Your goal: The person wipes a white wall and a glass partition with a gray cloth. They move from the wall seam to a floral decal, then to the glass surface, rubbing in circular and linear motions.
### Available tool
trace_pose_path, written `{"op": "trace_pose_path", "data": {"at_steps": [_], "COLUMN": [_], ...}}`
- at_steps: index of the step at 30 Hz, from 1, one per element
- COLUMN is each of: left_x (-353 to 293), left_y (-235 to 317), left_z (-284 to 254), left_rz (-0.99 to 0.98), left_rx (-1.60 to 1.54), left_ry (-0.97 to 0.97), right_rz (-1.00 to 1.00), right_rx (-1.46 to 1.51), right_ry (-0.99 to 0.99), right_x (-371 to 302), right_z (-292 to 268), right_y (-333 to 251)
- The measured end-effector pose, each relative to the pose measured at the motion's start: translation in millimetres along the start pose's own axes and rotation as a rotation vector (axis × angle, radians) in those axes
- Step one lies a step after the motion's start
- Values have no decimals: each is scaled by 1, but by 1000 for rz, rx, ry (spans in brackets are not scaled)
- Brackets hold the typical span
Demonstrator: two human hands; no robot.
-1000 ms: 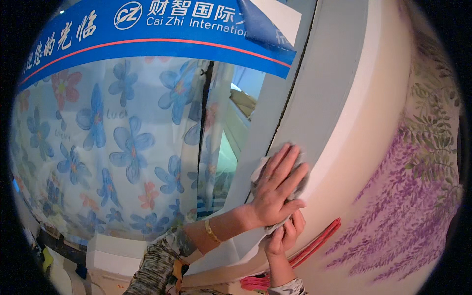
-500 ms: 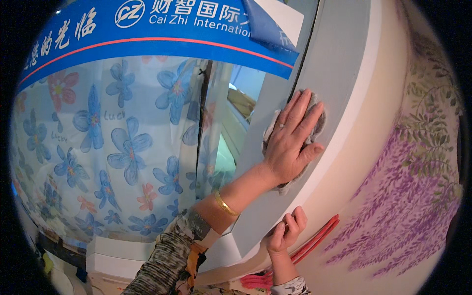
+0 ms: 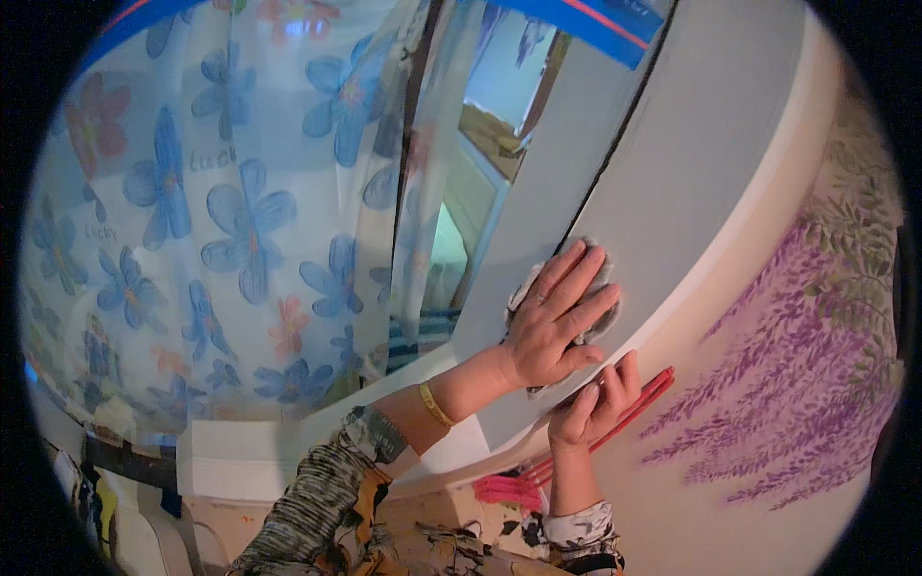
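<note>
My left hand (image 3: pixel 552 322) lies flat with fingers apart over a bunched grey cloth (image 3: pixel 605 317), pressing it onto the grey frame panel (image 3: pixel 711 125). Much of the cloth is hidden under the palm and fingers. A gold bangle (image 3: pixel 435 405) circles that wrist. Lower and to the right, my right hand (image 3: pixel 595 403) is at the white trim (image 3: pixel 730 259) along the panel's edge. Its fingers are loosely curled, and nothing shows between them.
Left of the panel is glass with a blue-flowered curtain (image 3: pixel 250 230) and a blue banner (image 3: pixel 605 34) across its top. Red strips (image 3: pixel 653 398) with pink ends lie behind my right wrist. Purple wisteria is painted on the wall (image 3: pixel 768 384). A white ledge (image 3: pixel 226 461) runs below.
My view has tilted downward. My left hand and the cloth have slid down along the panel, nearer to my right hand. The right hand has come up closer against the trim.
</note>
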State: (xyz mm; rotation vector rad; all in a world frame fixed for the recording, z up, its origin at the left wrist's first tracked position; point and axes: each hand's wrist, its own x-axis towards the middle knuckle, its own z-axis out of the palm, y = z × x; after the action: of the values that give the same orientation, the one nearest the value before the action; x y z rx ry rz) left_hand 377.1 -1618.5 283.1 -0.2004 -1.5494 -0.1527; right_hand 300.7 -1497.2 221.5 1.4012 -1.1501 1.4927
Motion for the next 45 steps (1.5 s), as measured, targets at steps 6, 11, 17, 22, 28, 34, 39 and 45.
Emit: {"op": "trace_pose_path", "data": {"at_steps": [6, 11, 17, 22, 28, 34, 39, 45], "left_x": [-97, -161, -225, -252, -248, -254, -278, -324], "left_y": [7, 19, 32, 49, 64, 73, 81, 95], "left_z": [-5, 4, -2, -14, -53, -76, -91, -107], "left_rz": [-114, -236, -418, -514, -700, -686, -709, -848], "left_rx": [2, -24, -1, 24, 113, 220, 243, 316], "left_ry": [-37, -55, -165, -276, -756, -802, -670, -622], "right_rz": [-14, -48, -29, -16, -64, -15, 1, 95], "right_rx": [25, -26, 38, 103, 132, 41, -11, -55], "right_ry": [36, 6, -3, 63, 36, 63, 27, -90], "right_x": [6, 19, 23, 15, 15, 6, -2, -41], "right_z": [10, 4, 8, 11, 9, 6, 4, -6], "right_y": [-2, 1, 5, 1, 11, 15, 17, 15]}}
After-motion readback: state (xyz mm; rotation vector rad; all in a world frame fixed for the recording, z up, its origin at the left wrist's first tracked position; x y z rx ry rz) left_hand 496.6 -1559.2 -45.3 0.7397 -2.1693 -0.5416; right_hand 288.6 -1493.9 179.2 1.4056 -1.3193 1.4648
